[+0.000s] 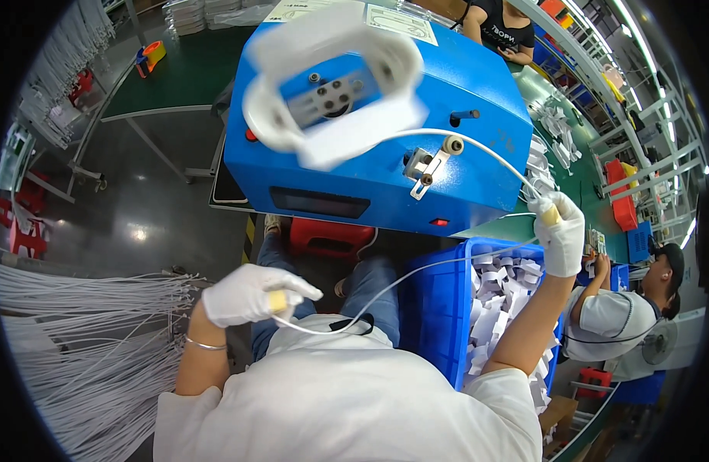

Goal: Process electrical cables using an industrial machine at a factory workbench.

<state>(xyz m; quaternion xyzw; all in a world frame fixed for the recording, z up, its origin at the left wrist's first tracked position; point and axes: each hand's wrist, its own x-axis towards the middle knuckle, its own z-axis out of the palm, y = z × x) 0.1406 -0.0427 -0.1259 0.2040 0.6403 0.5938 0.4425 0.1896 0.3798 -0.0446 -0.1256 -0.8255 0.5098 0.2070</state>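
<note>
In front of me stands a blue winding machine, its white winding frame blurred by motion. A white cable runs from the frame past a small guide roller to my right hand. That hand, in a white glove with a yellow finger cover, is closed around the cable to the machine's right. From there the cable sags across my lap to my left hand. My left hand is gloved too, index finger reaching forward, and pinches the cable between thumb and fingers. Its fingertips are partly hidden.
A blue bin of white strips stands by my right arm. Many white cables hang at my left. A red stool sits under the machine. One person works at right, another beyond the machine.
</note>
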